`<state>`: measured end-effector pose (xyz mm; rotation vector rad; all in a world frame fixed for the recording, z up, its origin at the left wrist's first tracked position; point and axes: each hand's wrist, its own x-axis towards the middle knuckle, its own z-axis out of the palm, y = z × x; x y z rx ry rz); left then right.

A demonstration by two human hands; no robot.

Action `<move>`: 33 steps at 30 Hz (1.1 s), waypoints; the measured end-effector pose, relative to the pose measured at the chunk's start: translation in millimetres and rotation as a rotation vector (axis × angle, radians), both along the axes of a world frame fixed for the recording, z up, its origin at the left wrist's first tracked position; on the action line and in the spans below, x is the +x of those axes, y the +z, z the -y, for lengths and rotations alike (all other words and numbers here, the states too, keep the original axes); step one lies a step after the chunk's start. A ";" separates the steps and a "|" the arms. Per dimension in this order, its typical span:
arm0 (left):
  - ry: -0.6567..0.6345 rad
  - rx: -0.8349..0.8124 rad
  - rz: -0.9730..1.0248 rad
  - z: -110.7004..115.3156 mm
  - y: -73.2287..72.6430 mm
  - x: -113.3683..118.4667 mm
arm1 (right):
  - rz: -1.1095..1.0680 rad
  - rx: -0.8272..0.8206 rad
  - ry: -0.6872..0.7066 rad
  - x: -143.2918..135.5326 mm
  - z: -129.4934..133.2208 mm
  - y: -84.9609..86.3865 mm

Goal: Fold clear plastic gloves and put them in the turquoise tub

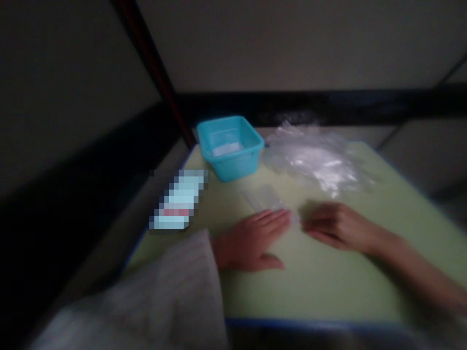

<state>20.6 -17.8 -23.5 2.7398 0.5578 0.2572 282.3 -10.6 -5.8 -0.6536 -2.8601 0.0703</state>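
My left hand (pixel 253 240) lies flat on the table, fingers stretched out and thumb apart. Its fingertips rest on the near edge of a small clear plastic bag (pixel 269 198). Just to the right, my right hand (pixel 330 226) is closed, its fingers bent together near the bag's right end. What those fingers hold, if anything, is too blurred to make out. Behind the hands stands a turquoise basket (pixel 239 165) with white pieces (pixel 228 148) inside. A heap of clear plastic bags (pixel 321 160) lies at the back right.
The yellow-green table (pixel 292 296) has a blue edge. At its left side lies a pixelated, lit flat object (pixel 180 199). A wall (pixel 302 46) with a dark band rises behind the table, and a dark red post (pixel 156 70) stands at the back left.
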 end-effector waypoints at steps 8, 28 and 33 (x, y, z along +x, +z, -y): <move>0.003 -0.006 0.015 -0.1 0.0 0.2 | -0.041 0.077 0.005 0.0 1.0 -3.8; -0.004 0.012 -0.024 -0.2 1.4 1.2 | 0.014 -0.093 -0.037 -0.2 -0.8 0.4; -0.019 0.013 -0.022 -1.1 -0.5 0.6 | -0.004 -0.127 -0.045 -0.4 -1.2 0.4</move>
